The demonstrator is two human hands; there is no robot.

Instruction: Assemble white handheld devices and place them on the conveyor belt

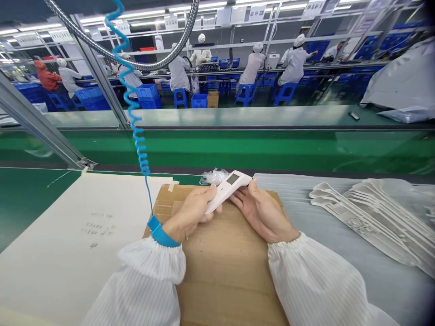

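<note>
Fingers [208,217] of the left hand [193,208] are gripping the narrow end of a white gadget [220,194] in the head view. The gadget is tilting over the far part of some brown cardboard [231,271], and its thick end is pointing toward two o'clock. The right hand [267,215] is touching that end with its thumb, while its other fingers are curling below; one cannot tell if they are gripping. A blue band [165,233] is going around the left wrist, and a curly blue cord [141,156] is running up between eleven and twelve o'clock. From the gadget, crinkly clear plastic [214,175] is lying near at eleven o'clock, white plastic parts [367,222] are lying at three, and pale paper [68,226] is lying at nine.
</note>
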